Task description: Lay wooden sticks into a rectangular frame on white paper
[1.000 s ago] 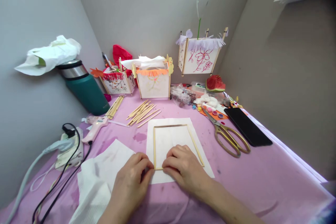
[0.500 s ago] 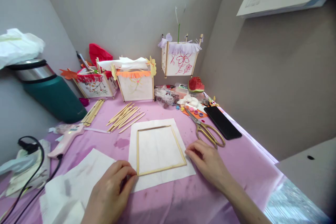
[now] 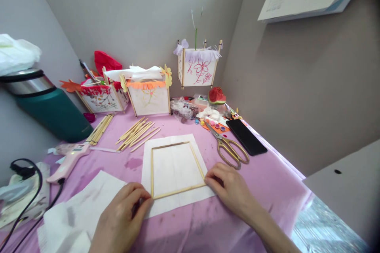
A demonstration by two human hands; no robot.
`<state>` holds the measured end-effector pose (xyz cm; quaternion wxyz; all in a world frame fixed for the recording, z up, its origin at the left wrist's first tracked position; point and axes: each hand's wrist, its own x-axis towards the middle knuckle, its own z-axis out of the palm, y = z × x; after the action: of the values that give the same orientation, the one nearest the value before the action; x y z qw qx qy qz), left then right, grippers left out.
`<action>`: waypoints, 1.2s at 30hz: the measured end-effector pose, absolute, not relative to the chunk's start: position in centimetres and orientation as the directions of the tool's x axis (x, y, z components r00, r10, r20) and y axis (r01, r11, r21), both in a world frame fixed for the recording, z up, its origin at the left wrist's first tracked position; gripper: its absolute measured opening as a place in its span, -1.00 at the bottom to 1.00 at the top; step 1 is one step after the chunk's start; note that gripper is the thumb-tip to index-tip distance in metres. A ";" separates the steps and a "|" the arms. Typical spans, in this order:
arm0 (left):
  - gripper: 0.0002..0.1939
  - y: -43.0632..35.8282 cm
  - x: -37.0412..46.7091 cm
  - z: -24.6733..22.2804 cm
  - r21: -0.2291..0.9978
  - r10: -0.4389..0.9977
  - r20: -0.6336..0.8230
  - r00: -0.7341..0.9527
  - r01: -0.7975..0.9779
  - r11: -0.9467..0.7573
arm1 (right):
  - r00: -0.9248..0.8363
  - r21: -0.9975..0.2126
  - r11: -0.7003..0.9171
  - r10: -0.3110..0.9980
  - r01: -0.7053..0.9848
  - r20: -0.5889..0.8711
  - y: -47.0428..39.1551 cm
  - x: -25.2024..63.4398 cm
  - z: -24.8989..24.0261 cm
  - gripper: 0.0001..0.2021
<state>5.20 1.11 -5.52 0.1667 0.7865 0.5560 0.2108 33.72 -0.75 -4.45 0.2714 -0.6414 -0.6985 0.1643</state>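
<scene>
A square frame of thin wooden sticks (image 3: 178,192) lies flat on a white sheet of paper (image 3: 166,206). Its far stick looks darker than the other three. My left hand (image 3: 123,211) is closed, thumb and fingers pinching at the frame's near left corner. At the near right corner my right hand (image 3: 227,184) is closed too, its fingertips on the stick ends. Beyond the frame lies a pile of loose wooden sticks (image 3: 138,132). Gold-handled scissors (image 3: 228,148) rest just past my right hand.
At left are a pink glue gun (image 3: 69,162), a teal bottle (image 3: 55,114) and a crumpled white cloth (image 3: 80,209). Paper lanterns (image 3: 150,99) stand at the back; another lantern (image 3: 198,71) hangs from a wire. A black phone (image 3: 246,136) lies at right.
My right hand has moved in from beside the frame's near right corner onto it. My left hand stays at the left corner. The whole view has shifted slightly.
</scene>
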 end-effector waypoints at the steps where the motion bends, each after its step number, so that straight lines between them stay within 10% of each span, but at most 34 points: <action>1: -0.79 1.1 5.2 -5.5 0.499 0.946 0.144 0.290 0.805 -0.323 | -0.026 -0.581 0.120 0.986 0.805 0.167 -0.8 33.7 -4.4 -0.86; 19: -0.83 8.3 7.3 2.3 0.395 0.907 0.257 0.334 0.820 -0.415 | -0.118 -0.485 0.228 0.962 0.844 0.246 7.9 33.7 -0.3 -0.83; 36: -0.81 14.2 7.2 -2.9 0.359 0.981 0.071 0.181 0.913 -0.195 | -0.177 -0.488 0.275 0.955 0.828 0.237 12.8 33.6 -5.6 -0.82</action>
<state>7.18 14.24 -2.90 0.1182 0.7594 0.6234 0.1440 33.59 12.76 -5.58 0.2539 -0.5892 -0.7569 0.1249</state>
